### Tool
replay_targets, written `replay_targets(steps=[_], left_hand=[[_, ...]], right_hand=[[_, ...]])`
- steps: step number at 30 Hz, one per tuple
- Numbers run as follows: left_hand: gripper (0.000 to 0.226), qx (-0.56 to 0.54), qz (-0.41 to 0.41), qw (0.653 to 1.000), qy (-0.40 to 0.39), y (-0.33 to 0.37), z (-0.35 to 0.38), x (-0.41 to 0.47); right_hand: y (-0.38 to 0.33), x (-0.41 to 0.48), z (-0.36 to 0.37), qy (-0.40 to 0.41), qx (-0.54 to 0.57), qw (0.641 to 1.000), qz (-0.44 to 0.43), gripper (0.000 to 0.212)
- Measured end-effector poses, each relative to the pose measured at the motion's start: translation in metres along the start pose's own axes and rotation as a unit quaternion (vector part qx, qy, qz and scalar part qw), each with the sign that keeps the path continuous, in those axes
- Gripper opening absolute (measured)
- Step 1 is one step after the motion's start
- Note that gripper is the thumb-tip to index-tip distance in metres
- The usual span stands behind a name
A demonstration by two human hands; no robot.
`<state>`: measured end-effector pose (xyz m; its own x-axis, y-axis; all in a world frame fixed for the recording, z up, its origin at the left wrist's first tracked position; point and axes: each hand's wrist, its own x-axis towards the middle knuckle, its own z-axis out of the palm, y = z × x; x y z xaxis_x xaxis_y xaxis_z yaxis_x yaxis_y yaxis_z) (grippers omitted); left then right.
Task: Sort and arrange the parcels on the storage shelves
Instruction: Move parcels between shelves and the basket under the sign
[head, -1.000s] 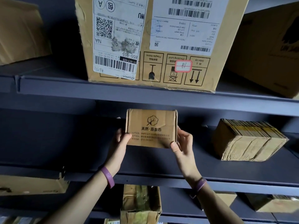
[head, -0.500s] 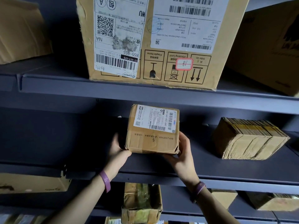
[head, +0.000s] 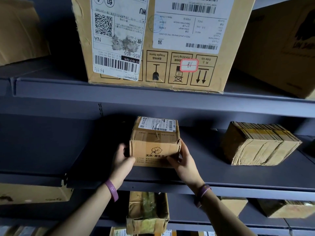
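Gripping small parcel (head: 154,143) on mid shelf (head: 221,176): L hand (head: 121,161) & R hand (head: 183,160) clasp its sides, label up.

Big carton (head: 153,40) w/ shipping labels & a red-edged "18" sticker (head: 189,65) sat top centre. Taped cardboard bundle (head: 255,147) lay mid right. Worn box (head: 147,212) stood bottom centre. Purple wristband (head: 111,189) showed lower centre, second wristband (head: 202,193) further right.
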<state>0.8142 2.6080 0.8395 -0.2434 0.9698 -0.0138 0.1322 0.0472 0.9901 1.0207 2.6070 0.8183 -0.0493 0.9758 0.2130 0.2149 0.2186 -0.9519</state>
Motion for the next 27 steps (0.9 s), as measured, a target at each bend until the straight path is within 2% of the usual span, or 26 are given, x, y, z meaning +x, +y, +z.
replay_targets(steps=[2, 4, 7, 13, 18, 22, 25, 27], left_hand=[[0.046, -0.030, 0.058, 0.997, 0.043, 0.010, -0.002, -0.002], [0.047, -0.046, 0.162, 0.983, 0.071, 0.027, -0.005, -0.006], [0.049, -0.068, 0.264, 0.962, 0.023, 0.059, -0.003, -0.013], [0.049, -0.016, 0.339, 0.937, -0.079, 0.090, 0.051, -0.038], [0.048, -0.036, 0.306, 0.938, -0.159, 0.097, 0.119, -0.064], [0.046, -0.049, 0.241, 0.947, -0.207, 0.099, 0.183, -0.086], [0.048, -0.040, 0.196, 0.961, -0.193, 0.093, 0.234, -0.099], [0.052, -0.038, 0.153, 0.974, -0.165, 0.089, 0.264, -0.106]], right_hand=[[-0.004, -0.003, -0.006, -0.005, 0.018, 1.000, 0.018, 0.089], [-0.012, -0.007, -0.016, 0.010, 0.025, 0.999, 0.023, 0.097], [-0.024, -0.010, -0.039, 0.046, 0.006, 0.999, -0.001, 0.084], [-0.048, -0.021, -0.082, 0.079, -0.024, 0.995, -0.049, 0.067], [-0.057, -0.039, -0.140, 0.112, -0.053, 0.989, -0.084, 0.058], [-0.047, -0.054, -0.212, 0.195, -0.137, 0.963, -0.125, 0.049], [-0.024, -0.060, -0.270, 0.267, -0.161, 0.940, -0.137, 0.044], [-0.002, -0.061, -0.304, 0.286, -0.174, 0.935, -0.120, 0.047]])
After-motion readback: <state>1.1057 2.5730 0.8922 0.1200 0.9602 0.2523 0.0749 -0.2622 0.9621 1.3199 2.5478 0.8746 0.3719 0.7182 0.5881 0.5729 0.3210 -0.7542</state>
